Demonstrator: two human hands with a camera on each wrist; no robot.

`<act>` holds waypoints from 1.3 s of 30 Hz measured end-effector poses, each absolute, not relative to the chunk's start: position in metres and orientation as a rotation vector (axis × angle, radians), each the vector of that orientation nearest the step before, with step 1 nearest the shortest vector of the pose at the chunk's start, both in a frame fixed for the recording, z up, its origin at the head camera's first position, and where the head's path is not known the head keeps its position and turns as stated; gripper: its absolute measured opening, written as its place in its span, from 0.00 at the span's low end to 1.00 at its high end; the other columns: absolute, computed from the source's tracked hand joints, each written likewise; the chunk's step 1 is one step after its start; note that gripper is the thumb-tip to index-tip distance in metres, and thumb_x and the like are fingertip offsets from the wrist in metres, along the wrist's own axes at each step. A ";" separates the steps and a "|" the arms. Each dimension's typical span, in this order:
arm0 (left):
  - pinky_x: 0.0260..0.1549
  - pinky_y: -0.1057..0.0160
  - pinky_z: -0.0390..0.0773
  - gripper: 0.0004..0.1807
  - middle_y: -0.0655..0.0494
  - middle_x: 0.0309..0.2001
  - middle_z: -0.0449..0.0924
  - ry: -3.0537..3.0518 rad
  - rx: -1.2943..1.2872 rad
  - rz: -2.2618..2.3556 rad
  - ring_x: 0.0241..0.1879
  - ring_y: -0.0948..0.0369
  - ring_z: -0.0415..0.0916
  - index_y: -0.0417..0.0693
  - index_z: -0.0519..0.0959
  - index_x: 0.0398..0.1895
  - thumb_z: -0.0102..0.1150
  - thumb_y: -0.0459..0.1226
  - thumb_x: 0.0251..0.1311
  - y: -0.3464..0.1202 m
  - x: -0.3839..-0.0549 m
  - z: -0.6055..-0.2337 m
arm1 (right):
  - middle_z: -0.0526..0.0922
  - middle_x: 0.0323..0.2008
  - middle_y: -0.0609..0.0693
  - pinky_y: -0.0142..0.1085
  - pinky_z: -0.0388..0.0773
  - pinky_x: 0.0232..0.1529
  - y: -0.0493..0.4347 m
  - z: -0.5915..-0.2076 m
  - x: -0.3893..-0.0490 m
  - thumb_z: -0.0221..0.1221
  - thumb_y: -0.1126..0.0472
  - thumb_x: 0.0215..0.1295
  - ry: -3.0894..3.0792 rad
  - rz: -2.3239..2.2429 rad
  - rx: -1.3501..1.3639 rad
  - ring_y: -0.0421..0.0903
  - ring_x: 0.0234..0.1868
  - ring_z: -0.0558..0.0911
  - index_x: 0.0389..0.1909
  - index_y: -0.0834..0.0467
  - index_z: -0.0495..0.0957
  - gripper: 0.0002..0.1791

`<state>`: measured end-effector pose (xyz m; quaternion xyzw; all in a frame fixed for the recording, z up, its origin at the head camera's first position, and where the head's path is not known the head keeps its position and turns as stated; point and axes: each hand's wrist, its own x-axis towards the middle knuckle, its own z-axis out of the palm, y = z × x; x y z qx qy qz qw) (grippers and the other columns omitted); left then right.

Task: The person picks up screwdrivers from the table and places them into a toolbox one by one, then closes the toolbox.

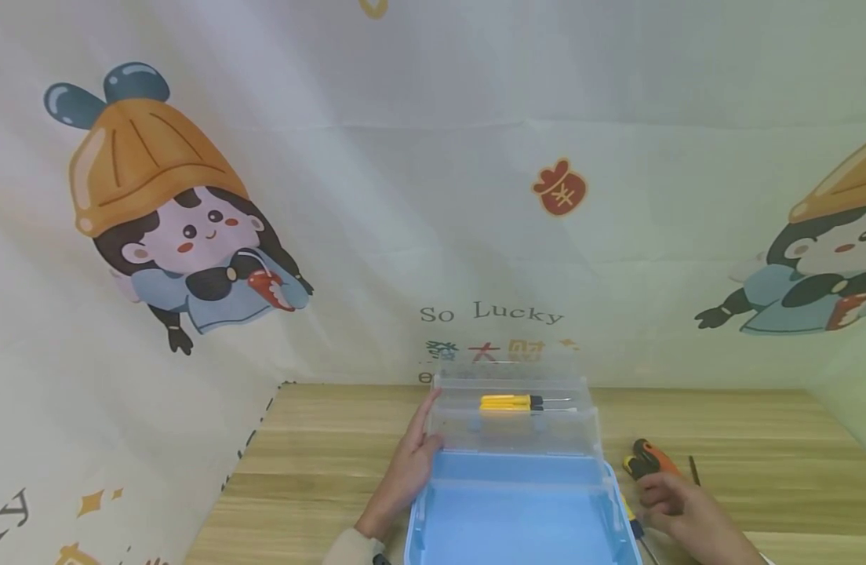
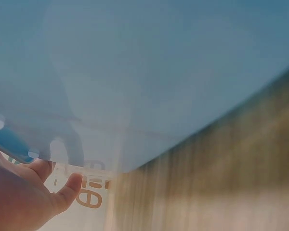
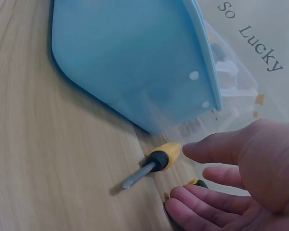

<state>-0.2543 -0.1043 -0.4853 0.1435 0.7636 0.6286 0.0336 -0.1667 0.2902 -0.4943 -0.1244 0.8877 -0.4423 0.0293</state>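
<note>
A blue toolbox (image 1: 525, 518) stands in front of me with its clear upper section (image 1: 511, 435) raised at the back. Two slim yellow-handled screwdrivers (image 1: 507, 403) lie in that clear section. My left hand (image 1: 407, 463) holds its left edge, thumb toward the front; the left wrist view mostly shows the blue box wall (image 2: 135, 72). To the right of the box, my right hand (image 1: 680, 510) hovers with loosely bent fingers and nothing between them. Its thumb is close to a larger yellow-and-black screwdriver (image 3: 164, 158) on the table.
Beyond my right fingers lies a tool with orange, black and yellow handles (image 1: 641, 459), its kind unclear. A thin dark rod (image 1: 694, 471) lies beside it. The wooden table (image 1: 320, 439) meets a printed cloth backdrop (image 1: 405, 196) behind the box.
</note>
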 end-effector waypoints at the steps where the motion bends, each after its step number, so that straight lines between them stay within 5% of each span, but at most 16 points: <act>1: 0.72 0.36 0.47 0.36 0.60 0.80 0.41 2.350 0.437 1.935 0.78 0.48 0.43 0.75 0.50 0.77 0.41 0.32 0.72 -0.104 -0.254 -0.485 | 0.83 0.41 0.60 0.30 0.81 0.36 0.289 -0.495 -0.167 0.65 0.70 0.58 2.743 -1.369 -0.366 0.30 0.35 0.78 0.49 0.73 0.73 0.19; 7: 0.71 0.37 0.51 0.36 0.58 0.80 0.41 2.333 0.432 1.940 0.76 0.47 0.48 0.77 0.50 0.77 0.41 0.33 0.73 -0.104 -0.254 -0.486 | 0.84 0.40 0.59 0.29 0.81 0.36 0.286 -0.497 -0.167 0.65 0.69 0.58 2.706 -1.419 -0.337 0.32 0.34 0.79 0.50 0.75 0.73 0.21; 14: 0.61 0.47 0.72 0.36 0.60 0.79 0.45 2.378 0.433 1.902 0.59 0.50 0.72 0.79 0.49 0.76 0.40 0.34 0.73 -0.105 -0.255 -0.485 | 0.83 0.40 0.57 0.29 0.82 0.37 0.284 -0.499 -0.169 0.64 0.69 0.60 2.611 -1.457 -0.273 0.35 0.36 0.80 0.53 0.74 0.73 0.22; 20: 0.57 0.51 0.75 0.36 0.58 0.79 0.45 2.394 0.432 1.891 0.56 0.51 0.74 0.77 0.49 0.77 0.40 0.34 0.73 -0.105 -0.255 -0.484 | 0.83 0.39 0.55 0.29 0.81 0.36 0.280 -0.502 -0.169 0.66 0.66 0.60 2.664 -1.443 -0.248 0.33 0.35 0.79 0.52 0.72 0.74 0.21; 30: 0.72 0.39 0.54 0.36 0.62 0.80 0.43 2.384 0.434 1.918 0.74 0.49 0.54 0.80 0.50 0.76 0.41 0.33 0.73 -0.104 -0.255 -0.484 | 0.77 0.32 0.50 0.28 0.76 0.30 0.272 -0.505 -0.169 0.67 0.69 0.56 2.739 -1.391 -0.142 0.33 0.30 0.74 0.50 0.71 0.76 0.21; 39: 0.72 0.38 0.51 0.36 0.62 0.80 0.44 2.336 0.432 1.931 0.76 0.49 0.49 0.80 0.50 0.76 0.41 0.34 0.73 -0.104 -0.253 -0.484 | 0.75 0.32 0.50 0.27 0.75 0.30 0.271 -0.505 -0.169 0.67 0.70 0.54 2.703 -1.400 -0.065 0.34 0.29 0.73 0.50 0.71 0.75 0.22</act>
